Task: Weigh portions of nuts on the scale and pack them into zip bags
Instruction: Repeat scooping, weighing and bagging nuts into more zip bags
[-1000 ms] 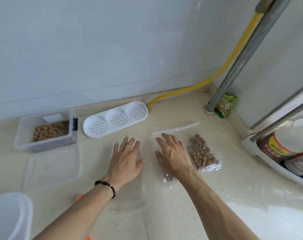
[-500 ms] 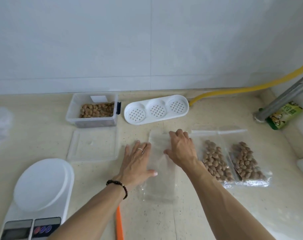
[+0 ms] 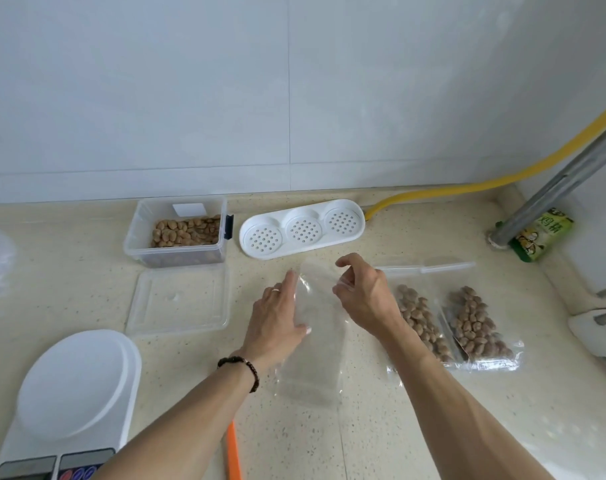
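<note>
Head view, looking down at the bench (image 3: 381, 427). Landmark: the empty zip bag (image 3: 312, 341), lying flat at mid-bench, mouth toward the wall.

My left hand (image 3: 277, 317) lies on the bag's left edge, fingers straight and together, palm down, pressing the film; nothing is gripped. A ring shows on one finger and a dark bead bracelet (image 3: 241, 370) on the wrist.

My right hand (image 3: 362, 296) sits at the bag's upper right corner, fingers curled. Thumb and forefinger appear to pinch the bag's top edge there, which lifts slightly off the bench; the film is clear, so I cannot see exactly how it is held.

Right of the bag: two filled bags (image 3: 460, 323) of nuts side by side, flat on the bench. The nearer one is partly hidden by my right forearm.

Behind the bag, toward the wall: a white perforated tray (image 3: 303, 228) with three round wells. Left of the tray is the clear tub (image 3: 177, 233), open, with loose nuts (image 3: 187, 232) in its bottom.

Left of the bag: the tub's clear lid (image 3: 178, 299), lying flat, just in front of the tub.

Further left and nearer me: the white scale (image 3: 71, 386), platform bare, display at the frame's bottom edge and unreadable.

Just below the bag, between my forearms: an orange strip (image 3: 233, 452), mostly cut off.

Far right of the bag: a yellow hose (image 3: 485, 185) along the wall, a grey pipe (image 3: 554, 181), and a green packet (image 3: 542, 233) at its foot.
</note>
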Available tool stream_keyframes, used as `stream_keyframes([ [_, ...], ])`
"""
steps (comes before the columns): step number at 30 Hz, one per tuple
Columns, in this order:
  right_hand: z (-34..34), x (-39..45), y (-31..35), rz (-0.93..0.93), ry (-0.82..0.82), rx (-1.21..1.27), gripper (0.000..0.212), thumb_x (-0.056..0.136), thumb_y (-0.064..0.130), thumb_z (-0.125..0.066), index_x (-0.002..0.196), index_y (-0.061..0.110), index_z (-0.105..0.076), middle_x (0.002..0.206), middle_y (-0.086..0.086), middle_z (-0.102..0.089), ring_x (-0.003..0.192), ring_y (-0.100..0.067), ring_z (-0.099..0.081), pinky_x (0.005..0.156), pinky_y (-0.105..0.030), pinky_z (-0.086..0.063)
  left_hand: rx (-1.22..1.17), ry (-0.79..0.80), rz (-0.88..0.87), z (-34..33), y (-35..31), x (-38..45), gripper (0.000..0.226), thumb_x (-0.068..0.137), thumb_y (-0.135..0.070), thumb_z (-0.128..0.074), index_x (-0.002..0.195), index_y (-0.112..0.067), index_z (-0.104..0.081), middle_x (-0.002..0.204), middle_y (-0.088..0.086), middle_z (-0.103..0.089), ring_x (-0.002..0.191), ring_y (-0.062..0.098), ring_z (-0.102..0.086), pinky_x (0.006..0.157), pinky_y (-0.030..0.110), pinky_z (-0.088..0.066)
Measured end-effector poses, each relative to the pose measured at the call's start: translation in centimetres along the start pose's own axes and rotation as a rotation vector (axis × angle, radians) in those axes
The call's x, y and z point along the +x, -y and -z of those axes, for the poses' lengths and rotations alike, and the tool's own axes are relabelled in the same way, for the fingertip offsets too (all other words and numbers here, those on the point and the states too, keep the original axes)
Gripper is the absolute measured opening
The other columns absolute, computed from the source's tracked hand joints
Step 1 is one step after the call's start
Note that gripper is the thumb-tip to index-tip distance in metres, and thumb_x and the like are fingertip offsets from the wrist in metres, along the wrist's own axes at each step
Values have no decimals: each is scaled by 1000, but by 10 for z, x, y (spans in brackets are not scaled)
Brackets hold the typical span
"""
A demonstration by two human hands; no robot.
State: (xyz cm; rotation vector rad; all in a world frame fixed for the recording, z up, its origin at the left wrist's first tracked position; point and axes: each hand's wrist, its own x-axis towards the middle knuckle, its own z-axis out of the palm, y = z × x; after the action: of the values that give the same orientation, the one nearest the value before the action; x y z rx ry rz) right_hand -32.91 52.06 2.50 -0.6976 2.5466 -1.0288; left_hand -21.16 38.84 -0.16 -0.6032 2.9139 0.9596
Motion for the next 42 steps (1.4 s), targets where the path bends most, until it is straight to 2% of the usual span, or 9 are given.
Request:
stream_keyframes([
  [4, 21, 3, 11, -97, -116, 195, 35, 86, 5, -63, 121, 10, -58, 76, 0, -60, 64, -10, -55, 56, -19, -45, -296, -1, 65, 16, -10, 10, 46, 94, -16, -58, 137, -23, -43, 99, -16, -55, 88, 3, -56, 78, 14, -42],
  [7, 37, 6, 23, -121, -220, 284, 35, 86, 7, -64, 120, 12, -59, 84, 1, -58, 67, -9, -55, 55, -17, -45, -355, -30, 40, 39, -15, 18, 30, 93, -15, -58, 122, -21, -56, 81, -9, -57, 70, 9, -63, 62, 16, -43],
  [11, 45, 4, 46, -132, -234, 375, 38, 81, 9, -71, 118, 12, -60, 79, 4, -56, 66, -9, -55, 65, -35, -56, -380, -51, -1, 83, -13, 16, 20, 92, -11, -61, 107, -24, -60, 72, -9, -59, 57, 4, -61, 51, 9, -39],
  [17, 13, -11, 108, -124, -193, 541, 12, 86, 12, -69, 87, 2, -64, 76, -1, -63, 60, -10, -61, 58, -25, -53, -290, -58, -33, 152, 29, -10, 19, 91, -12, -64, 106, -23, -61, 78, -7, -64, 59, 7, -65, 54, 12, -42],
  [23, -53, -38, 173, -193, -210, 661, 9, 89, 8, -65, 82, 7, -60, 71, -3, -64, 57, -13, -58, 54, -24, -51, -273, 34, 3, 220, 111, -69, 41, 81, -12, -74, 115, -29, -58, 79, -5, -70, 69, 2, -63, 72, 22, -51],
  [26, -101, -56, 202, -261, -190, 676, 9, 90, 6, -61, 81, 8, -59, 71, -6, -63, 58, -15, -56, 54, -25, -50, -267, 13, 57, 243, 160, -99, 43, 78, -10, -74, 116, -26, -60, 84, -3, -69, 77, 11, -63, 71, 21, -49],
  [30, -159, -80, 219, -353, -91, 578, 15, 83, 1, -54, 72, 7, -63, 67, -6, -59, 56, -18, -51, 52, -25, -45, -280, -38, 168, 257, 217, -128, 41, 82, -12, -72, 119, -24, -59, 86, -5, -67, 79, 10, -64, 62, 16, -47],
  [36, -219, -106, 219, -427, 85, 299, 7, 83, 7, -65, 80, 7, -71, 74, -10, -69, 63, -15, -60, 63, -30, -53, -194, -82, 287, 242, 281, -153, 47, 84, -18, -70, 127, -23, -54, 82, -12, -66, 85, 10, -63, 81, 31, -53],
  [42, -240, -112, 211, -453, 42, 210, 4, 85, 11, -68, 83, 8, -68, 79, -9, -69, 73, -20, -62, 78, -43, -57, -173, -93, 304, 218, 306, -154, 52, 86, -20, -67, 135, -21, -48, 90, -11, -65, 91, 16, -62, 84, 34, -52],
])
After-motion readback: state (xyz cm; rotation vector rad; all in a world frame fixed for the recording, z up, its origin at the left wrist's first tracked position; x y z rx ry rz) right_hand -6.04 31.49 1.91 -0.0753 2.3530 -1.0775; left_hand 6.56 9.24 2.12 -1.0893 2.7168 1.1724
